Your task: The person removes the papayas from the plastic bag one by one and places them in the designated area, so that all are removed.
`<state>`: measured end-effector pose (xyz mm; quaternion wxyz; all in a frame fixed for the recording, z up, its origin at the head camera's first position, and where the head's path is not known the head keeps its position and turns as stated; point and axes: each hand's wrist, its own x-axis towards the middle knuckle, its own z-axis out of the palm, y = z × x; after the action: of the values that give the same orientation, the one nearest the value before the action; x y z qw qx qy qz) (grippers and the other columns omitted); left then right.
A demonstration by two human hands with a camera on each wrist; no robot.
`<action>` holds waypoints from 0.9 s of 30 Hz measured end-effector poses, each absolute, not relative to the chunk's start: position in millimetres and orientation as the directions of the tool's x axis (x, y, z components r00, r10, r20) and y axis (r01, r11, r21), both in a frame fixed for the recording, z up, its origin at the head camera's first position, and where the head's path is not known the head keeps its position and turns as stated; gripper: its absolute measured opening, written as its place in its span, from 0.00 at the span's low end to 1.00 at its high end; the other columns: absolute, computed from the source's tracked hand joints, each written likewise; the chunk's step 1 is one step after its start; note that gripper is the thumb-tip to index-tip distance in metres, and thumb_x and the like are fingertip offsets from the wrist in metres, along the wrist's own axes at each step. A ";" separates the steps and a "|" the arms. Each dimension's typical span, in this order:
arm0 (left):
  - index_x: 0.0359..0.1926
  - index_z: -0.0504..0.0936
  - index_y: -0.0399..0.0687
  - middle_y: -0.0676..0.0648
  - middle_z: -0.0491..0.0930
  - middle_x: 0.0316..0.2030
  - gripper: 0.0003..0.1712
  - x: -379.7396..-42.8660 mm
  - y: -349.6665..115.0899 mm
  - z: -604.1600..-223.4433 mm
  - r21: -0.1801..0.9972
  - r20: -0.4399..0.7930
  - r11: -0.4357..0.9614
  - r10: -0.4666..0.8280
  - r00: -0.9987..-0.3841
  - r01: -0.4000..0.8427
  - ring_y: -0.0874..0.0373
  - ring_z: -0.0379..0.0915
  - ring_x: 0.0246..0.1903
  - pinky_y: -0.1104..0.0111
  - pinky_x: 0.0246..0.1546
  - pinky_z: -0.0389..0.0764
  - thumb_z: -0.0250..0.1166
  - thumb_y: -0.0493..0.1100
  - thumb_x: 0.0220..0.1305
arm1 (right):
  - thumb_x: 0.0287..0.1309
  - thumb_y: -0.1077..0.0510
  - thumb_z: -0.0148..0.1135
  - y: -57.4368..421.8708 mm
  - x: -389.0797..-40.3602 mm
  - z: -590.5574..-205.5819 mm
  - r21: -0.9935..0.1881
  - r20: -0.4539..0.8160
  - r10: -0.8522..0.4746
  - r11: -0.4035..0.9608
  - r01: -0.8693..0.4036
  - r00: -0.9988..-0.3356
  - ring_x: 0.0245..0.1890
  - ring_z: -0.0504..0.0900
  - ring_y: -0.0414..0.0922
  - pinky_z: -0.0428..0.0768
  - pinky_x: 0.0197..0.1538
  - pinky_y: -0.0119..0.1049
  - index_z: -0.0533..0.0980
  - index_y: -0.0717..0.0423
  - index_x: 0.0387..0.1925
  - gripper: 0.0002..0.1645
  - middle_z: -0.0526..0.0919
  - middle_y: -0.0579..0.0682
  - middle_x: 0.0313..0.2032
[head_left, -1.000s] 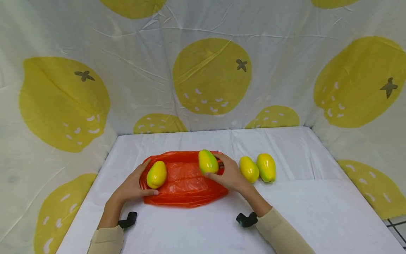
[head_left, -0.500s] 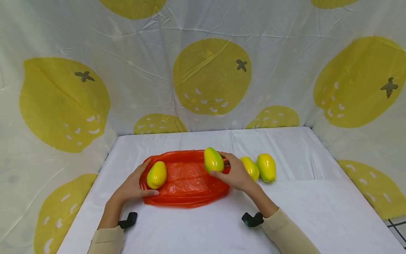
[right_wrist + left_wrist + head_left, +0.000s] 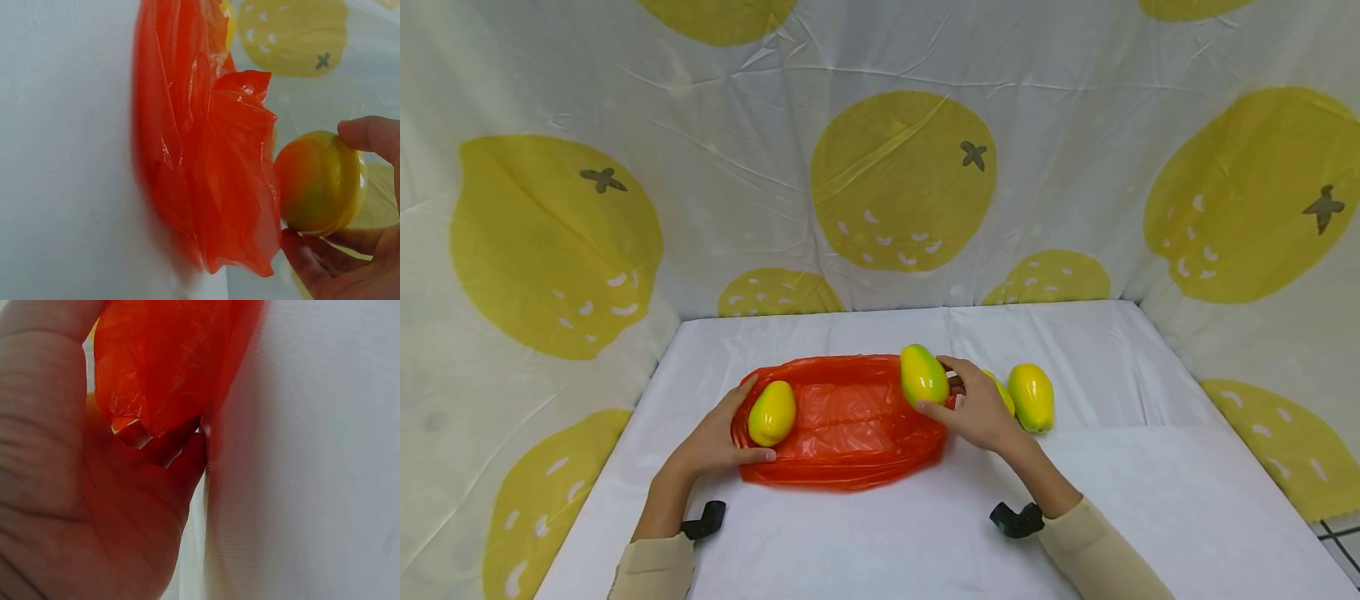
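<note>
A red plastic bag (image 3: 842,417) lies spread with its mouth upward on the white table. One yellow mango (image 3: 772,413) sits in its left end. My left hand (image 3: 711,437) holds that end, thumb at the front and fingers round the far side; the left wrist view shows the palm close to the red plastic (image 3: 169,356). Over the bag's right edge, my right hand (image 3: 977,408) grips a yellow-green mango (image 3: 923,375) between thumb and fingers. In the right wrist view this mango (image 3: 322,184) is beside the bag's rim (image 3: 244,181).
Two more mangoes lie to the right of the bag: one (image 3: 1032,397) in full sight, the other (image 3: 1004,396) mostly behind my right hand. White cloth covers the table (image 3: 880,542), and a lemon-print curtain (image 3: 737,167) encloses its back and sides.
My right hand has moved to the right and slightly upward with its mango, from inside the bag's outline to its right edge. It now covers more of one loose mango. My left hand stays put.
</note>
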<state>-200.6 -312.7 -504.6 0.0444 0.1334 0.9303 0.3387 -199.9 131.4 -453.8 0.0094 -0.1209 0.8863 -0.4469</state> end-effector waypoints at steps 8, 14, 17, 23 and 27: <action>0.83 0.44 0.60 0.41 0.55 0.79 0.77 -199.4 -312.6 -503.9 0.650 0.005 0.729 0.277 -0.961 0.214 0.38 0.55 0.75 0.33 0.66 0.70 0.83 0.66 0.40 | 0.56 0.37 0.74 150.3 -199.9 -450.1 -0.801 0.105 -0.204 0.562 -0.204 -0.973 0.56 0.82 0.51 0.86 0.57 0.49 0.65 0.51 0.74 0.51 0.75 0.52 0.65; 0.83 0.44 0.59 0.40 0.55 0.79 0.76 -200.0 -313.7 -503.9 0.644 0.018 0.730 0.284 -0.959 0.229 0.37 0.55 0.75 0.32 0.66 0.68 0.82 0.65 0.42 | 0.57 0.41 0.74 168.3 -200.5 -448.5 -0.783 0.135 -0.178 0.583 -0.215 -0.975 0.57 0.82 0.53 0.85 0.59 0.51 0.65 0.53 0.74 0.49 0.75 0.54 0.65; 0.83 0.45 0.59 0.40 0.56 0.78 0.75 -200.7 -314.1 -504.2 0.642 0.022 0.730 0.286 -0.958 0.233 0.37 0.56 0.75 0.32 0.66 0.68 0.82 0.65 0.42 | 0.58 0.41 0.74 177.3 -199.9 -448.1 -0.775 0.147 -0.167 0.592 -0.219 -0.975 0.57 0.82 0.54 0.84 0.60 0.52 0.65 0.55 0.74 0.49 0.74 0.56 0.66; 0.83 0.44 0.59 0.39 0.55 0.79 0.75 -199.6 -313.7 -504.6 0.639 0.014 0.735 0.284 -0.959 0.227 0.36 0.55 0.75 0.32 0.66 0.68 0.82 0.65 0.42 | 0.59 0.40 0.74 196.0 -199.0 -448.5 -0.768 0.149 -0.136 0.608 -0.201 -0.980 0.56 0.82 0.56 0.85 0.58 0.53 0.64 0.56 0.74 0.50 0.75 0.58 0.65; 0.83 0.44 0.60 0.40 0.55 0.79 0.76 -199.0 -313.0 -503.8 0.636 0.006 0.740 0.279 -0.960 0.219 0.36 0.55 0.75 0.32 0.65 0.69 0.82 0.66 0.41 | 0.60 0.42 0.73 211.0 -199.6 -446.8 -0.774 0.153 -0.108 0.604 -0.187 -0.982 0.55 0.83 0.57 0.86 0.57 0.54 0.63 0.56 0.75 0.49 0.75 0.59 0.64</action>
<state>-199.0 -313.0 -503.8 0.0448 0.1335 0.9316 0.3351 -199.6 211.0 -446.8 -0.0455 -0.0824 0.8945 -0.4370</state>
